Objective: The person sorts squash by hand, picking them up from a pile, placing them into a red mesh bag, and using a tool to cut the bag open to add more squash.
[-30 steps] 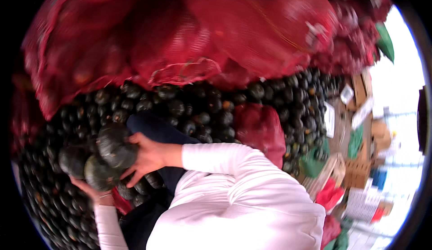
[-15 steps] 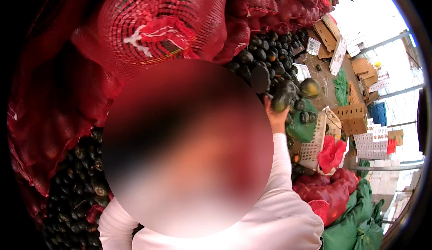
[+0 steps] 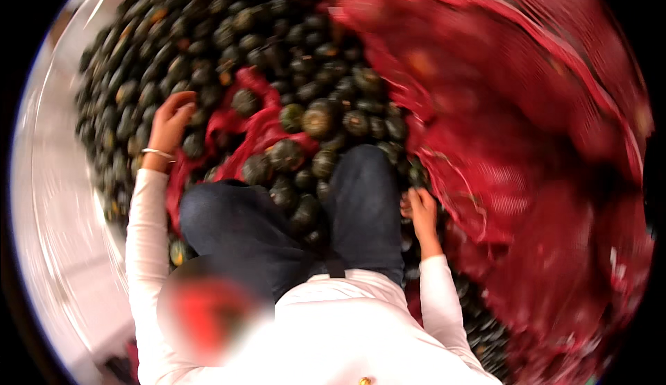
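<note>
A big heap of dark green pumpkins (image 3: 319, 118) spreads in front of me and around my knees. My left hand (image 3: 171, 125), with a pale bracelet on its wrist, hovers over the heap's left side. Its fingers bend to the right with the thumb apart, and nothing shows between them. Close to it lies a crumpled red mesh bag (image 3: 263, 128) with several pumpkins on and around it. My right hand (image 3: 421, 208) is beside my right knee, next to the heap's edge. Its fingers look curled in; motion blur hides anything they may hold.
Large filled red mesh sacks (image 3: 527, 128) rise along the right side, close to my right hand. A pale, shiny surface (image 3: 59, 211) borders the heap on the left. My bent legs (image 3: 364, 204) stand among the pumpkins.
The view has swung from the sacks, crates and boxes to the heap before my knees. The large dark green pumpkin at my right hand is no longer visible there. My left hand has come into sight.
</note>
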Available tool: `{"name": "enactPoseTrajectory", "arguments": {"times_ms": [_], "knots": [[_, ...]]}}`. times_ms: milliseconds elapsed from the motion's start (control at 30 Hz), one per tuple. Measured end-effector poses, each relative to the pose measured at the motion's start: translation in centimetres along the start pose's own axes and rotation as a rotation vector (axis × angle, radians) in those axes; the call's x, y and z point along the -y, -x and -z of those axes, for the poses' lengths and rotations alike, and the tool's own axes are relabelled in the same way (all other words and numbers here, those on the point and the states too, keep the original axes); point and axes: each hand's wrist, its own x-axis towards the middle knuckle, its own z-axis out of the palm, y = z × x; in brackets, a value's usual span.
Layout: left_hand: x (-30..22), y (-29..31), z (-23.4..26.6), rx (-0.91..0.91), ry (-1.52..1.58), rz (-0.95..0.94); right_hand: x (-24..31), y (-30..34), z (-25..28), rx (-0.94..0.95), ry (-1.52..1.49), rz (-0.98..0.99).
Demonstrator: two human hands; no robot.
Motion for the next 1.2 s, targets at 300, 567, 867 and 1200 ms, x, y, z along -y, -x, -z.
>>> {"name": "enactPoseTrajectory", "arguments": {"times_ms": [300, 567, 867, 1200], "knots": [[19.7, 8.9, -12.6, -0.044, -0.32, 0.159, 4.7, -13.4, -35.6, 0.643, 1.218, 0.799], [21.7, 6.3, -17.4, -0.027, -0.196, 0.247, -2.2, -17.2, -46.7, 0.495, 1.647, 0.563], [19.5, 5.3, -15.7, -0.014, 0.18, 0.35, -4.7, -22.9, -43.4, 0.314, 0.469, 0.327], [10.2, 21.3, 3.0, -0.197, 0.369, 0.476, 7.1, 0.0, -50.7, 0.93, 0.616, 0.675]]}}
